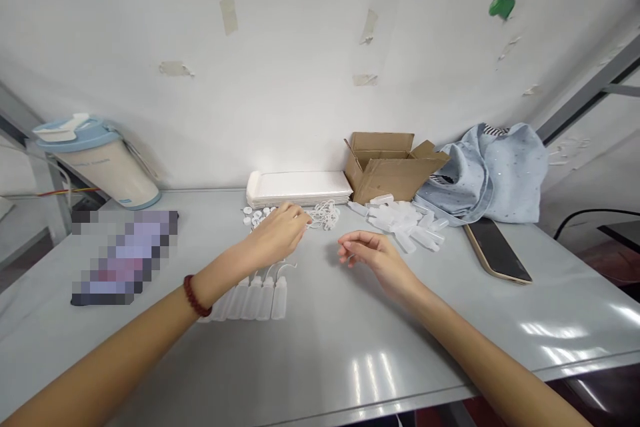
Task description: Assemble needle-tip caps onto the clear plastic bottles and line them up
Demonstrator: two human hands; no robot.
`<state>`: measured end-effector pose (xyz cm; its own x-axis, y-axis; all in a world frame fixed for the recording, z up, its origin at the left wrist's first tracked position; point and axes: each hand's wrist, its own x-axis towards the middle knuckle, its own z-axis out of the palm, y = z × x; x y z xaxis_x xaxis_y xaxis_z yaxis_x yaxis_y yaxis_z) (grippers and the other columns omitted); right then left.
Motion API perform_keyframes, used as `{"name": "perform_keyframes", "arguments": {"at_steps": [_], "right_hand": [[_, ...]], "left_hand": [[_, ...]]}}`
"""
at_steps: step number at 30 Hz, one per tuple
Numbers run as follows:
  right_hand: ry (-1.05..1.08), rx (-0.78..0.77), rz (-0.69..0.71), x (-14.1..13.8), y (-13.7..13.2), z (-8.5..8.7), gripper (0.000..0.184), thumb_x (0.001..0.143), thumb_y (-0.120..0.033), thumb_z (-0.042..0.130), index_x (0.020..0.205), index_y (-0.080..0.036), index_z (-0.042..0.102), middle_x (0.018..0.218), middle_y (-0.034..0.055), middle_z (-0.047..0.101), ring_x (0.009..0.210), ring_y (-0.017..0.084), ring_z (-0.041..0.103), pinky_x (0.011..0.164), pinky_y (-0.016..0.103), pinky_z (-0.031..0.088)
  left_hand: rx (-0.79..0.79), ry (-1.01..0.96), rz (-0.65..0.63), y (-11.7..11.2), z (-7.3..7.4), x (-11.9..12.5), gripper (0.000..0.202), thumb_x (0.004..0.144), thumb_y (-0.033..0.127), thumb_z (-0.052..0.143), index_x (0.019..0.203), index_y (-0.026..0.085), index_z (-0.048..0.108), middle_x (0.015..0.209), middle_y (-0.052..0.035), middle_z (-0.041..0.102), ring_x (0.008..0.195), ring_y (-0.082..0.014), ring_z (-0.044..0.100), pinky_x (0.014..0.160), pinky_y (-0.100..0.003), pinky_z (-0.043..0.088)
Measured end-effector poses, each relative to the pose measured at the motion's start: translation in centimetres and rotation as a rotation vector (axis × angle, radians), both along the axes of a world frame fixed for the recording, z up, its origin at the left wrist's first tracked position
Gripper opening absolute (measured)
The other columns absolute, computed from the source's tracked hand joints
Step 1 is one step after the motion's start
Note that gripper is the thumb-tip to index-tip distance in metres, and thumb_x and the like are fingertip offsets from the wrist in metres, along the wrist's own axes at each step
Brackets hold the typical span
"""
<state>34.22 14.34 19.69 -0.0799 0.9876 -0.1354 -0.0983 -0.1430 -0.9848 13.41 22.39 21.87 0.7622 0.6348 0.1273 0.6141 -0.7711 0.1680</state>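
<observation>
Honestly, your left hand (280, 232) blocks some white caps (257, 215), and you can't tell if its fingertips grip any white cord (327, 215). Your left forearm (150, 340) hides part of the plastic bottle row (253, 300) and runs off-frame. The tumbler (113, 170) lettering's too small to read.

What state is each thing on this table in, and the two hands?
Left hand: beside the cords, grip unclear
Right hand: fingers curled, nothing visibly held
Cords: tangled
Caps: loose, scattered
Row of bottles: lying side by side
Heap of bottles: jumbled
Cardboard box: open
White stack: flat, piled
Tumbler: lidded
Phone: flat, screen dark
Blue cloth: bunched up
</observation>
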Motion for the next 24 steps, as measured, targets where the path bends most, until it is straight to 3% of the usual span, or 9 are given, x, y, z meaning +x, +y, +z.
{"name": "perform_keyframes", "arguments": {"at_steps": [3,7,11,14,16,19,24], "right_hand": [[0.026,0.019,-0.043,0.2,0.3,-0.2,0.011,0.073,-0.021,0.059,0.072,-0.015,0.067,0.058,-0.0013,0.057,0.05,0.01,0.052,0.052,0.025,0.043],[0.051,0.019,-0.049,0.1,0.3,-0.2,0.015,0.069,-0.019,0.049,0.062,-0.015,0.062,0.052,-0.0034,0.048,0.041,0.008,0.046,0.041,0.023,0.042],[0.09,0.043,-0.049,0.0,0.0,0.0,0.014,0.068,-0.02,0.046,0.058,-0.017,0.056,0.051,-0.0048,0.043,0.04,0.008,0.046,0.037,0.023,0.044],[0.092,0.077,-0.027,0.2,-0.1,0.4,0.012,0.07,-0.021,0.046,0.064,-0.017,0.056,0.058,-0.002,0.054,0.044,0.01,0.051,0.044,0.026,0.049],[-0.011,0.132,-0.038,0.7,0.0,0.6,0.014,0.074,-0.021,0.043,0.07,-0.017,0.056,0.064,0.0001,0.06,0.046,0.011,0.055,0.049,0.028,0.051],[-0.366,0.258,-0.148,2.0,0.6,0.8,0.018,0.077,-0.019,0.035,0.071,-0.018,0.052,0.064,0.0018,0.061,0.049,0.013,0.06,0.054,0.031,0.054],[-0.731,0.33,-0.247,5.6,2.1,0.9,0.017,0.075,-0.013,0.033,0.069,-0.02,0.047,0.077,0.0073,0.065,0.073,0.02,0.064,0.07,0.037,0.052]], "left_hand": [[0.039,0.022,0.001,1.3,-1.0,1.6,0.031,0.089,0.007,0.035,0.097,0.01,0.064,0.091,-0.0129,0.062,0.097,-0.0274,0.051,0.081,-0.039,0.044],[0.055,0.008,0.024,1.5,-1.5,2.3,0.03,0.085,0.004,0.037,0.084,0.012,0.066,0.078,-0.0115,0.063,0.09,-0.0271,0.054,0.077,-0.039,0.045],[0.019,-0.065,0.062,0.5,-0.6,1.5,0.028,0.085,0.007,0.038,0.087,0.013,0.065,0.087,-0.012,0.066,0.093,-0.0278,0.056,0.076,-0.039,0.046],[-0.032,-0.154,0.111,-0.5,0.4,0.7,0.024,0.085,0.013,0.04,0.09,0.015,0.063,0.09,-0.0091,0.067,0.094,-0.0262,0.058,0.075,-0.037,0.048],[-0.07,-0.22,0.157,-1.2,0.8,0.2,0.022,0.085,0.017,0.041,0.087,0.017,0.062,0.088,-0.0066,0.068,0.089,-0.0241,0.061,0.073,-0.036,0.049],[-0.128,-0.324,0.232,-2.0,0.8,-0.3,0.019,0.085,0.022,0.043,0.082,0.019,0.062,0.085,-0.0041,0.07,0.08,-0.0209,0.064,0.07,-0.033,0.051],[-0.214,-0.481,0.316,-3.0,0.3,-1.0,0.018,0.084,0.029,0.048,0.081,0.02,0.064,0.085,-0.0021,0.072,0.077,-0.0188,0.067,0.072,-0.031,0.056]]}}
